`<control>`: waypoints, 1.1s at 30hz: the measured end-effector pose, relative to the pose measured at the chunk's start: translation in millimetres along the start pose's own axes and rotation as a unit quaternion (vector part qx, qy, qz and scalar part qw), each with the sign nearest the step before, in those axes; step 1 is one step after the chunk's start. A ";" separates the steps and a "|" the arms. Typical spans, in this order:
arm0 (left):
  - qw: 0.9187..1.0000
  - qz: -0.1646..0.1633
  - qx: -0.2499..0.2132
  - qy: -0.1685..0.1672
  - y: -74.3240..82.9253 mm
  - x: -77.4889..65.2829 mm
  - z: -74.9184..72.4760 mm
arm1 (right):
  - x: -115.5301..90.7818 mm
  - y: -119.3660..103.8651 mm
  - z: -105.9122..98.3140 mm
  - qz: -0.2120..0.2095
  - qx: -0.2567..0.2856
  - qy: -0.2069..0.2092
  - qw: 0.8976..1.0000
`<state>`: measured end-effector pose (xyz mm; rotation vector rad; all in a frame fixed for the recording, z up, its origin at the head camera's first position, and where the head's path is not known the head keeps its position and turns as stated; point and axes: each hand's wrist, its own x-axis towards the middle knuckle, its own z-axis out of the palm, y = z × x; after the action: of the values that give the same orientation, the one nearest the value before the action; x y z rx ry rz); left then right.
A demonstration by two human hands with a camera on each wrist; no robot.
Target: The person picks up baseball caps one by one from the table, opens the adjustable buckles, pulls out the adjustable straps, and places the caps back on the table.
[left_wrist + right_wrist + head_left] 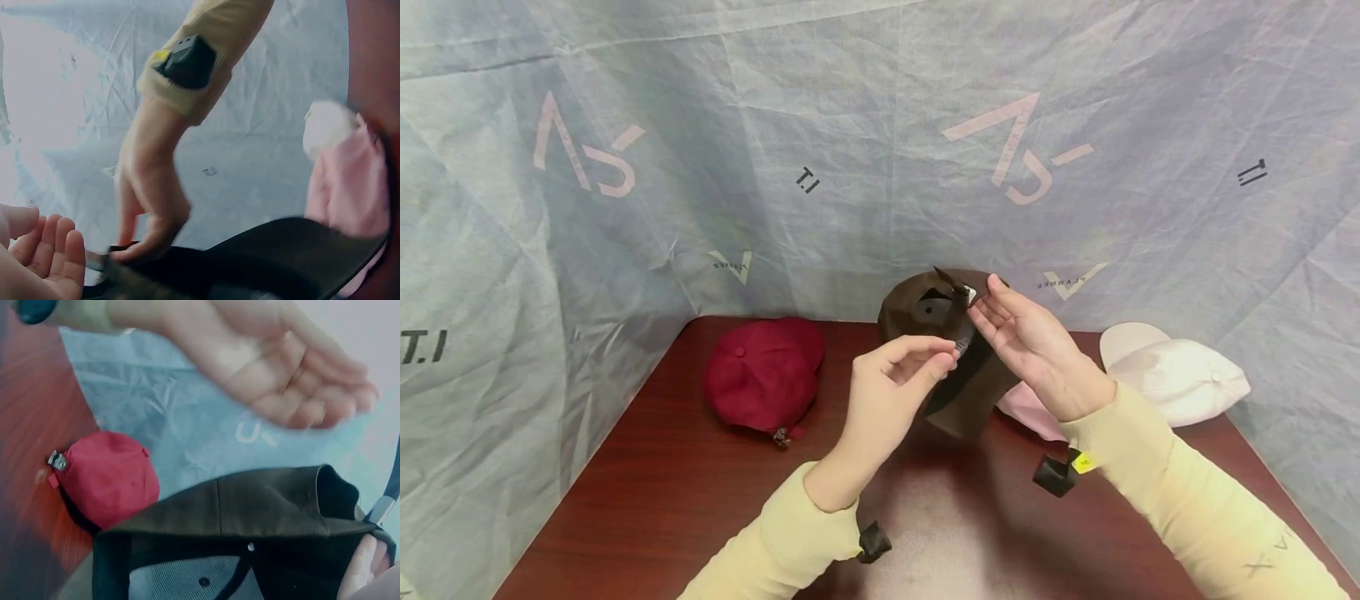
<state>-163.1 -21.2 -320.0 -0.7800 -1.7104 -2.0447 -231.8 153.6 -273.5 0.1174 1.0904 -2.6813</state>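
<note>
A dark brown cap (898,317) is held up above the table, its brim (962,412) hanging down. My right hand (1045,358) grips the cap's back edge by the strap, and in the right wrist view its fingers (369,562) sit just below a metal buckle (379,509). In front of the cap is my left hand (883,400), thumb and fingertips close together in the head view. The right wrist view shows this left hand (275,369) apart from the cap, above it, with loosely curled fingers and nothing in them.
On the dark red wooden table (625,500), a red cap (763,375) lies at left. A white cap (1187,379) lies at right, beside a pink cap (1033,410) partly hidden by my right hand. Grey printed cloth (865,125) hangs behind and along the sides.
</note>
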 end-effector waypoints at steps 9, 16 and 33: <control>0.962 -0.196 -0.188 0.001 -27.7 -1.7 10.4 | 1.5 3.9 11.5 -0.021 0.082 -0.014 0.996; 0.868 -0.317 -0.380 0.038 -42.1 3.3 20.8 | 1.0 5.6 18.2 -0.025 0.115 -0.014 0.993; 0.730 -0.265 -0.597 0.201 -44.0 19.7 51.6 | -0.2 8.4 21.2 -0.026 0.142 0.002 0.990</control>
<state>-195.5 39.5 -336.1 -0.0137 -0.1568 -3.3433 -229.0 133.1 -263.9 0.1464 0.7156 -2.8680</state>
